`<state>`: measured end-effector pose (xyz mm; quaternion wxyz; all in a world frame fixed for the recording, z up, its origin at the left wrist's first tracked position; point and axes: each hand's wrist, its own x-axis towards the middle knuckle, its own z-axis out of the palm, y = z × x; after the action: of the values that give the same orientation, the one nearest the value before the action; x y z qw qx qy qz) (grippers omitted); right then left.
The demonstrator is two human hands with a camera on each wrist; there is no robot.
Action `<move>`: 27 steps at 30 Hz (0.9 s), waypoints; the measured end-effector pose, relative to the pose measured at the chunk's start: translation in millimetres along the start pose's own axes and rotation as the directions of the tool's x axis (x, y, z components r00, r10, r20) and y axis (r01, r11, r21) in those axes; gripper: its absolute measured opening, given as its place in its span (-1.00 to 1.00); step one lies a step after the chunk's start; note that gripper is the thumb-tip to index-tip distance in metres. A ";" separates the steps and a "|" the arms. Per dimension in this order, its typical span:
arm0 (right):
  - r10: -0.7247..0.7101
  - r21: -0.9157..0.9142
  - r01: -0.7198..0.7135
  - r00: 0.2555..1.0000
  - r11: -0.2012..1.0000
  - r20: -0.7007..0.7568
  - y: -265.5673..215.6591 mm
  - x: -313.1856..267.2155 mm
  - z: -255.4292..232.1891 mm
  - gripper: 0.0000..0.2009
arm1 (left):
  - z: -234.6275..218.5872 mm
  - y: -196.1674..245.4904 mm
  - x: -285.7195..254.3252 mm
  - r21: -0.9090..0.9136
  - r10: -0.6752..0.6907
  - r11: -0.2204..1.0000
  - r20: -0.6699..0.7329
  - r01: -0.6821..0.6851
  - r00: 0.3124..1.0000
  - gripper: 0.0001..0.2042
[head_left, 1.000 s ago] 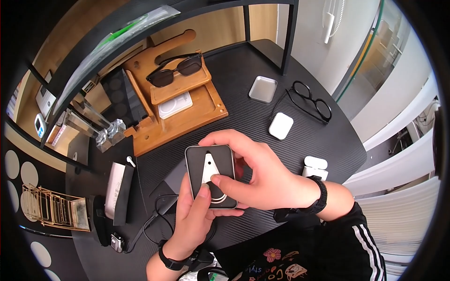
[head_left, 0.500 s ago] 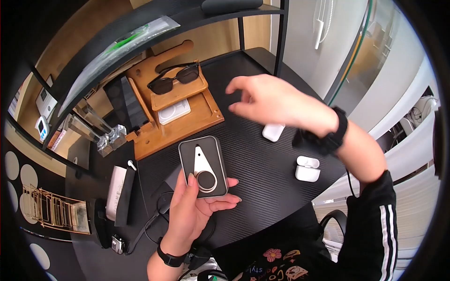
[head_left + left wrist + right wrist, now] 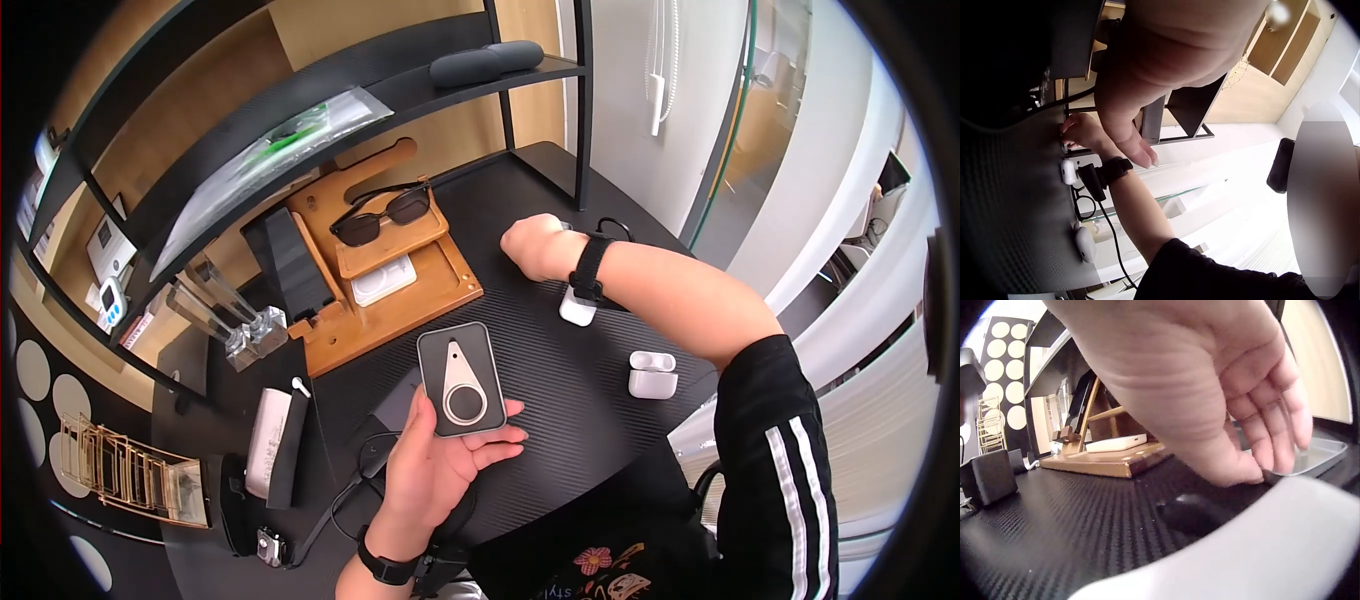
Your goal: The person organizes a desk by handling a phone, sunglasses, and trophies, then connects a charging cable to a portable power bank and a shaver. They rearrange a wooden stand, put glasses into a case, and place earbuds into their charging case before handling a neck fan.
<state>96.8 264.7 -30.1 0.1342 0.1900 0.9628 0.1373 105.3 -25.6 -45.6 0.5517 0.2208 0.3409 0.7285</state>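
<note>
My left hand (image 3: 430,475) holds a shallow metal tin (image 3: 432,362) from below, thumb along its side. Inside its dark lining lies a pale teardrop-shaped piece (image 3: 455,372) with a round dark centre. My right hand (image 3: 540,247) is at the back right of the desk. The right wrist view has its bent fingers (image 3: 1272,425) at the near edge of a shallow metal lid (image 3: 1325,456); whether they grip it is unclear. A black rounded tip (image 3: 1191,509), apparently of the glasses, lies just in front. Black-framed glasses (image 3: 1086,206) show in the left wrist view.
A wooden stand (image 3: 400,320) bears sunglasses (image 3: 385,217) and a white flat device (image 3: 384,282). One white case (image 3: 577,310) lies by my right wrist; an open earbud case (image 3: 653,384) stands nearer. A black shelf (image 3: 583,130) rises behind. Cables run beside my left wrist.
My right hand has let go of the tin and moved away to the back right, over the lid. The left hand still holds the tin, whose piece now shows whole. The head view has shifted.
</note>
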 end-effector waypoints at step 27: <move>-0.232 0.852 0.523 0.832 0.026 -0.504 -44.8 -74.6 -34.7 -0.80 | -1.7 3.3 2.0 -0.031 0.013 0.999 -0.035 -0.014 0.999 -0.61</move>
<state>137.7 187.3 3.3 -0.0993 -0.0516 0.8355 -0.5380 101.4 -24.6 -44.4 0.5442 0.2015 0.3376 0.7411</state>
